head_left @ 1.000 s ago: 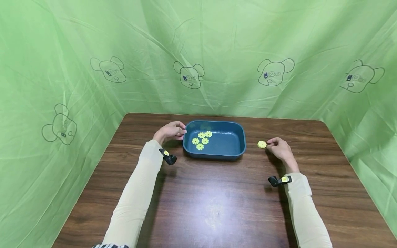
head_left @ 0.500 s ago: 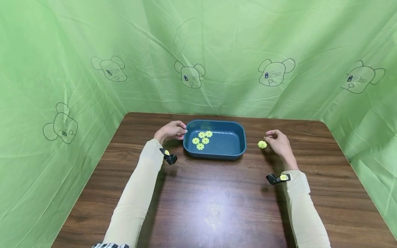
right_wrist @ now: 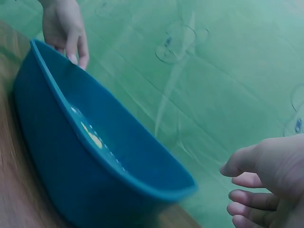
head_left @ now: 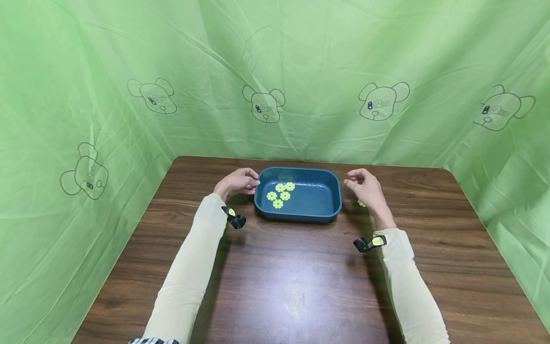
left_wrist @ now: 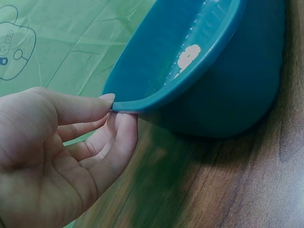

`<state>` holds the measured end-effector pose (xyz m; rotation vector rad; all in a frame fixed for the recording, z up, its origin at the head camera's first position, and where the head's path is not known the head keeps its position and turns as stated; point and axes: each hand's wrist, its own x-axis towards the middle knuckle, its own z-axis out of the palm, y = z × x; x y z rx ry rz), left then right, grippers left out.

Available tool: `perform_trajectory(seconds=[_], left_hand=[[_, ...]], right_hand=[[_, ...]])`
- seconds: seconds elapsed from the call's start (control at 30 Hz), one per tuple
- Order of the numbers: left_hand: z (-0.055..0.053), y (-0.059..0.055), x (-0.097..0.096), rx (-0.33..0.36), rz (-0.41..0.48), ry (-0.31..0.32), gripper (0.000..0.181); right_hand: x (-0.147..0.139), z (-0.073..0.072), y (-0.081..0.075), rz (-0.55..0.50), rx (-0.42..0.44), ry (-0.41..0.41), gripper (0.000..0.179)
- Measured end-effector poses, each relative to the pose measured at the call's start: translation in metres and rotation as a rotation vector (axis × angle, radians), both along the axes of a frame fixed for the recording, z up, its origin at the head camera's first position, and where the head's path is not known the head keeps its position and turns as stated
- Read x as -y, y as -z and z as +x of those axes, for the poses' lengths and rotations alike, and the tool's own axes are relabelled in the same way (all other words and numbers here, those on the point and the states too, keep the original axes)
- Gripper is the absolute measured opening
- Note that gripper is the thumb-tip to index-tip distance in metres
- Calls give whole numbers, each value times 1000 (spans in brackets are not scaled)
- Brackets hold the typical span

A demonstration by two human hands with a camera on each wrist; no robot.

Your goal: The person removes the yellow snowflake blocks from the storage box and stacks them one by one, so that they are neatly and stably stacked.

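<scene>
My left hand (head_left: 235, 182) pinches the left rim of a blue rectangular basin (head_left: 296, 217). In the left wrist view its thumb lies on top of the rim and the fingers curl beneath. Several yellow flower-shaped discs (head_left: 285, 196) lie flat on the left half of the basin's floor. My right hand (head_left: 366, 190) hovers just right of the basin, fingers loosely bent with nothing between them. The right wrist view shows a gap between that hand (right_wrist: 270, 178) and the basin's near corner. Another yellow flower disc (head_left: 362, 203) on the table is partly hidden under the right hand.
The basin stands toward the back of a dark wooden table (head_left: 258, 277). A green curtain (head_left: 318, 57) with bear-head outlines closes off the back and both sides. Each wrist carries a black camera mount (head_left: 235, 219).
My right hand has let go of the yellow flower disc on the table, lifted off and moved left toward the basin. The left hand and basin have stayed in place.
</scene>
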<state>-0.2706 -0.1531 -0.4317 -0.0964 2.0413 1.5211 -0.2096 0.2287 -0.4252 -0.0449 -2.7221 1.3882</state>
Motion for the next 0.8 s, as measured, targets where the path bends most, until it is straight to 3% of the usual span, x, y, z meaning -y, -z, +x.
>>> perform_trajectory(seconds=[0.43,0.8], left_hand=[[2,-3,-1,4,2,-4,27],[2,-3,0,8,-4,-8,29]], right_hand=[[63,-10,-2,-37,-57,-140,30],[106,-20,17,9,40,-245,34]])
